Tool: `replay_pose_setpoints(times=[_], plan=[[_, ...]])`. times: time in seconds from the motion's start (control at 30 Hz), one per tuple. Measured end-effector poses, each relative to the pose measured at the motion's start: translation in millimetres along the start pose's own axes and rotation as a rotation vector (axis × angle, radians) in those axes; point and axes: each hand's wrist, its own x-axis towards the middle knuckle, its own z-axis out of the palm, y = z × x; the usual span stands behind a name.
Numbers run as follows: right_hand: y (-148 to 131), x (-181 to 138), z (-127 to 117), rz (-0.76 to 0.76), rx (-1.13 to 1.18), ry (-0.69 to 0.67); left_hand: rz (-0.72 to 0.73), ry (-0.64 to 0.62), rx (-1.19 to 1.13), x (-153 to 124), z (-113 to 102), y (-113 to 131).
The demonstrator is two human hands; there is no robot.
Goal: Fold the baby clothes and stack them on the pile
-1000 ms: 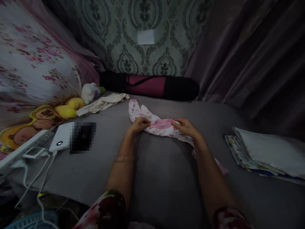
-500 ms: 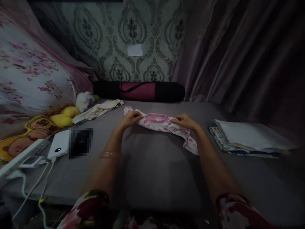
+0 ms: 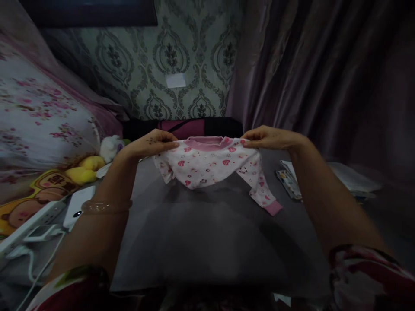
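Held up by its shoulders above the grey bed surface [image 3: 207, 242] is a small white long-sleeved shirt [image 3: 207, 162] with pink hearts and a pink collar. My left hand [image 3: 154, 143] pinches the shoulder on the left of the collar. The opposite shoulder is pinched by my right hand [image 3: 267, 139]. One sleeve with a pink cuff dangles on the right, while the other hangs bunched below my left hand. The shirt's body droops in a fold between the hands.
A stack of folded cloths [image 3: 353, 177] lies at the right, partly behind my right arm. Along the left are yellow plush toys [image 3: 86, 168], a power strip [image 3: 35, 224] with cables and a white power bank [image 3: 78, 207]. A black and maroon long bag [image 3: 184, 127] rests against the wall.
Both hands have lifted the shirt up off the bed and brought it closer, so its front and right cuff now hang down. The camera view has tilted upward.
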Motion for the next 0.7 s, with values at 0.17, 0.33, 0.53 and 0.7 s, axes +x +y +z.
replay_pose_setpoints(times=[0.17, 0.33, 0.53, 0.7], plan=[[-15.0, 13.4, -20.2, -0.139, -0.18, 0.334, 0.097, 0.476, 0.227, 9.8, -12.4, 14.7], [-19.0, 26.2, -26.4, -0.316, -0.373, 0.704, 0.323, 0.787, 0.492, 18.2, -29.5, 23.1], [-10.9, 34.3, -26.0, -0.285, -0.52, 0.516, 0.295, 0.432, 0.561, 36.1, -47.2, 11.2], [-9.5, 41.0, -34.0, -0.4, -0.601, 0.857, 0.244, 0.766, 0.402, 38.3, -42.5, 22.3]])
